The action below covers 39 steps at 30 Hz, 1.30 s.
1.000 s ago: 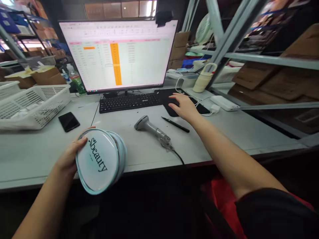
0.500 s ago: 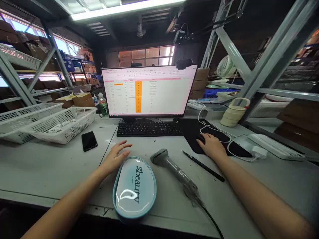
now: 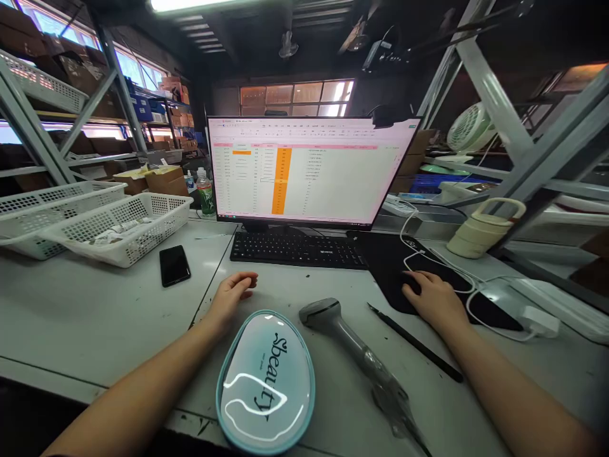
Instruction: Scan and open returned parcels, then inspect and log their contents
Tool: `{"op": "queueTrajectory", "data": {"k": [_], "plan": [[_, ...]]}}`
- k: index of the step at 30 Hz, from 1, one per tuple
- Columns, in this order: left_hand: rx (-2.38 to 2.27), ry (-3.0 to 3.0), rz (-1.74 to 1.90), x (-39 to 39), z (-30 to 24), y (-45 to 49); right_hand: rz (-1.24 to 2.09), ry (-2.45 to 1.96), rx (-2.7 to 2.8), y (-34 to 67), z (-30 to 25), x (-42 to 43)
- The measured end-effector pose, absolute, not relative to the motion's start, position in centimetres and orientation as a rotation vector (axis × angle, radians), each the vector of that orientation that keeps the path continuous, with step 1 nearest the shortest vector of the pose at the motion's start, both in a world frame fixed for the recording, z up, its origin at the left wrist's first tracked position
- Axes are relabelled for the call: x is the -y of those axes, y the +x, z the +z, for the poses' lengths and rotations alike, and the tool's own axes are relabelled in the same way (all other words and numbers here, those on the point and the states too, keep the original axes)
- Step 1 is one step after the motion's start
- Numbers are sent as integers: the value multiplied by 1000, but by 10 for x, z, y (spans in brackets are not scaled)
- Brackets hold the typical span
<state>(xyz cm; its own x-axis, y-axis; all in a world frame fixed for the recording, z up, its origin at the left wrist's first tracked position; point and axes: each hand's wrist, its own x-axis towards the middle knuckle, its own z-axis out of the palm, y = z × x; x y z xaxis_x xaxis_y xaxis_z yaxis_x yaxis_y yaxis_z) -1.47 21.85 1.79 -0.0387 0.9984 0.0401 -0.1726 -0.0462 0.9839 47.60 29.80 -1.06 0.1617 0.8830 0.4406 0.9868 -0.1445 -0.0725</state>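
An oval pale blue case (image 3: 265,381) printed "Sbeauty" lies flat at the near edge of the grey table (image 3: 90,324). My left hand (image 3: 233,293) rests on the table just beyond the case, fingers loosely curled, holding nothing. My right hand (image 3: 434,298) lies cupped over a computer mouse on the black mouse pad (image 3: 390,266); the mouse is almost hidden under it. A grey handheld barcode scanner (image 3: 354,349) lies between the hands, and a black pen (image 3: 413,343) lies beside my right wrist.
A monitor (image 3: 309,171) showing a spreadsheet stands behind a black keyboard (image 3: 297,249). A black phone (image 3: 174,265) and white mesh baskets (image 3: 118,228) sit at the left. A cream handled container (image 3: 480,231), white cables and metal shelving are at the right.
My left hand has gone from holding the tilted case at the table edge to resting beside it, with the case lying flat. My right hand stays on the mouse. The view rose.
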Motion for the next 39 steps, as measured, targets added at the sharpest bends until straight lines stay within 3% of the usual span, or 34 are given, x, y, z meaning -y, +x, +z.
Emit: {"op": "queueTrajectory", "data": {"k": [22,39], "plan": [[-994,1036,1247,-211,24,-8,-342,-2126,1758,470,-3,-295],[-1162,1447,1373,-218,25,-14,-281,-2072,1745,464,1,-290]]}}
